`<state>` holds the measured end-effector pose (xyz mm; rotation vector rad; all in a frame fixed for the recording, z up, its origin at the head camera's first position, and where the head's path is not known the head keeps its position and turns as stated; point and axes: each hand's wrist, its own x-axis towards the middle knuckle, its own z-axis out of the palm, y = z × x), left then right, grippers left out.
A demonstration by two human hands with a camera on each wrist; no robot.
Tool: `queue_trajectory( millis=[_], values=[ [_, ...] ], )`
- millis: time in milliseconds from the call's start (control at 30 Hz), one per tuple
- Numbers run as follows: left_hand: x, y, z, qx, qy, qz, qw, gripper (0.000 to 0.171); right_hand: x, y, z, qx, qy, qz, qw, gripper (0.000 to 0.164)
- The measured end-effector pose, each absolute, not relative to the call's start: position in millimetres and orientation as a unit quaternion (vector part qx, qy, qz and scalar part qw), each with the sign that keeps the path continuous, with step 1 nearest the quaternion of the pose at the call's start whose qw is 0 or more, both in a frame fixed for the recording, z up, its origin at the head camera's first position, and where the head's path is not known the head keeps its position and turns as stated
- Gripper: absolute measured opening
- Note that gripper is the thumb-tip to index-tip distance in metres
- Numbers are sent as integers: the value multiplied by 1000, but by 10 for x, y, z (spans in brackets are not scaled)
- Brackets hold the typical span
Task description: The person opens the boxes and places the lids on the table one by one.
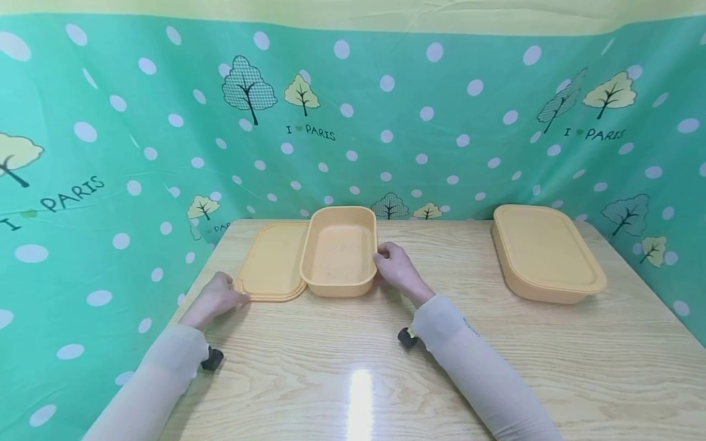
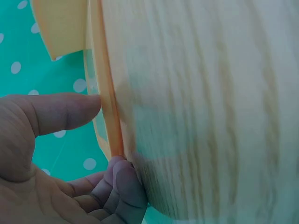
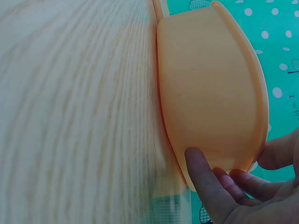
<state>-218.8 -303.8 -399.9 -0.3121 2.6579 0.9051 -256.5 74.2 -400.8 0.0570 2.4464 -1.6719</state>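
Observation:
A pale orange rectangular container [image 1: 342,248] without its lid stands upright on the table, its inside bare. My right hand [image 1: 401,269] holds it at its right side; in the right wrist view the thumb is at the rim and the fingers lie along the container's wall [image 3: 210,88]. To the left lies a flat lid [image 1: 276,260] of the same colour, its right edge close against the container. My left hand [image 1: 216,297] holds the lid's near left corner; the left wrist view has the thumb on the lid's edge [image 2: 108,102] and curled fingers at the corner.
A second orange container [image 1: 551,251], with its lid on, stands at the right of the wooden table [image 1: 309,367]. Behind and at the sides hangs a green dotted curtain [image 1: 353,153]. Small black devices sit at both wrists.

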Motion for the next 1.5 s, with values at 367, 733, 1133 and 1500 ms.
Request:
queue_trajectory(
  millis=[367,733,1133,1500],
  values=[
    [-2175,-3044,-4017,-87,937,308,143,71,-2567,735,-4019,17,820,-566,83,32],
    [-2204,-3041,-4015,-90,940,291,151,74,-2569,745,-4030,20,819,-568,87,34],
    [-2195,-3040,-4000,-97,939,292,155,72,-2579,733,-4037,18,812,-576,91,34],
    [-2188,-3036,-3989,-94,940,292,152,71,-2570,734,-4029,18,835,-545,79,35]
  ],
)
